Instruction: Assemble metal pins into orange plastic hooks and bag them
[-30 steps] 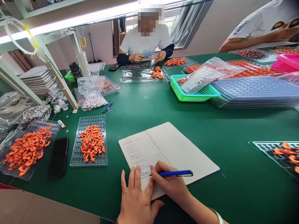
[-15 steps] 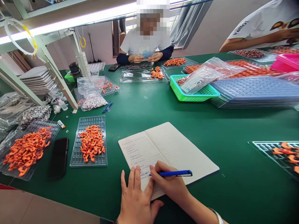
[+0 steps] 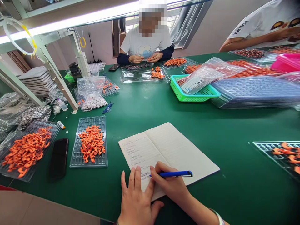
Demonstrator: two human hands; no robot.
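Note:
An open notebook (image 3: pixel 173 150) with handwritten lines on its left page lies on the green table (image 3: pixel 164 109). My right hand (image 3: pixel 170 184) is closed around a blue pen (image 3: pixel 175 173), whose tip rests on the lower left page. My left hand (image 3: pixel 137 200) lies flat with fingers stretched out, pressing the notebook's near corner.
A clear grid tray (image 3: pixel 90 156) holds several orange parts; a second tray of orange parts (image 3: pixel 25 150) and a black phone (image 3: pixel 59 157) lie to the left. A green basket (image 3: pixel 194 93), stacked trays and bags stand farther back. One person sits opposite; another person's arm is at the upper right.
Nothing has visibly changed for my hands, pen and notebook. The person opposite has brought both hands closer together.

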